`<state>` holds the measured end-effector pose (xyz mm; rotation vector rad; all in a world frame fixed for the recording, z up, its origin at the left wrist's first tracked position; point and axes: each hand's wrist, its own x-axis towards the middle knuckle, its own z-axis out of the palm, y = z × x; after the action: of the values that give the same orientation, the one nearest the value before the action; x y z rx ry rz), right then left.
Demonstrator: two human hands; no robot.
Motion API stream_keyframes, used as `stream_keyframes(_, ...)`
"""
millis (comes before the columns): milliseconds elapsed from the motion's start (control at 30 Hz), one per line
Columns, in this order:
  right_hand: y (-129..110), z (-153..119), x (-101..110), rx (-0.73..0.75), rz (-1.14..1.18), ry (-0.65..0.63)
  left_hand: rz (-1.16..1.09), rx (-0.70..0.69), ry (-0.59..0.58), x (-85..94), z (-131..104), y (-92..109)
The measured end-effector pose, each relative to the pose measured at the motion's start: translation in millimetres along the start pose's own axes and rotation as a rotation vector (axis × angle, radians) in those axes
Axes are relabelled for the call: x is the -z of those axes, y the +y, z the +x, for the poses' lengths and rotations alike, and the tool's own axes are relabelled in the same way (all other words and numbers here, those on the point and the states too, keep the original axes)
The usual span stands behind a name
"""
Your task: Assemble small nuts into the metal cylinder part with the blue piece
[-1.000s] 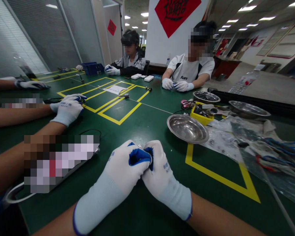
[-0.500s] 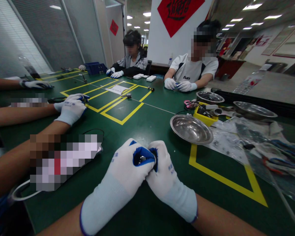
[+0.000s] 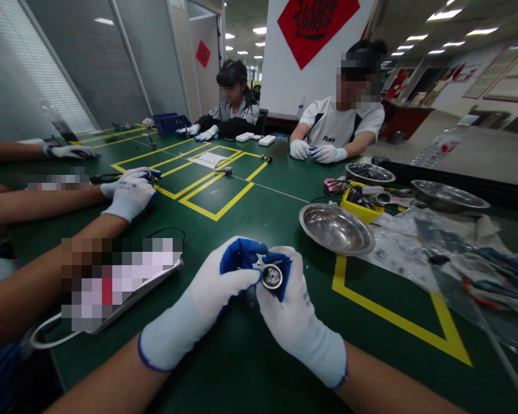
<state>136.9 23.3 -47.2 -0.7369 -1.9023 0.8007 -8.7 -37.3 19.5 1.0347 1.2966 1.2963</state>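
My right hand point(image 3: 285, 299), in a white glove with a blue palm, grips a round metal part point(image 3: 272, 277) with a silver rim and several small holes in its end face. Close against it, my left hand point(image 3: 224, 276), gloved alike, pinches a small flat silver metal piece point(image 3: 259, 263) with its thumb and curled fingers. The fingers partly hide both parts. Both hands are held together above the green table point(image 3: 224, 362).
A steel bowl point(image 3: 336, 230) stands ahead to the right, by a yellow bin point(image 3: 362, 202) of parts and plastic bags point(image 3: 440, 241). At left lies a blurred-out phone-like slab point(image 3: 125, 287) with a white cable. Co-workers' gloved hands point(image 3: 132, 192) rest farther off. Yellow tape point(image 3: 397, 322) marks the table.
My hands have drawn slightly apart and turned, so the round part's end face and the flat piece now show. The fingers of my left hand have opened somewhat.
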Motion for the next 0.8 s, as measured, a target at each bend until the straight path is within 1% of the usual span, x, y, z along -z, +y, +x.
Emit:
stream_keyframes(100, 6, -4, -2, -0.029, 0.014, 0.037, 0.079, -0.081, -0.06, -2.7, -3, 3)
stream_keyframes(233, 11, -6, -4, -0.08, 0.023, 0.027, 0.252, -0.093, -0.033, -6.0, -2, 2)
stream_keyframes(300, 13, -5, -4, -0.108, 0.012, 0.02, 0.272, -0.095, -0.027, -5.4, 2, -1)
stream_keyframes(400, 13, -4, -4, -0.117, -0.002, 0.016, 0.262, -0.097, -0.049, -4.0, 6, -8)
stream_keyframes(500, 11, -2, -4, -0.087, -0.014, 0.032, 0.275, -0.166, -0.008, -3.7, 8, -14)
stream_keyframes(567, 10, 0, -3, -0.065, -0.023, 0.059, 0.282, -0.224, 0.057, -2.9, 10, -18)
stream_keyframes(633, 10, 2, -4, -0.06, -0.025, 0.07, 0.3, -0.264, 0.165, 0.0, 13, -23)
stream_keyframes(700, 12, 6, -5, -0.092, -0.022, 0.07, 0.352, -0.293, 0.339, 5.4, 20, -31)
stream_keyframes(733, 14, 7, -6, -0.119, -0.013, 0.069, 0.388, -0.309, 0.447, 8.8, 25, -35)
stream_keyframes(800, 17, 10, -8, -0.183, 0.02, 0.069, 0.476, -0.315, 0.618, 16.4, 36, -44)
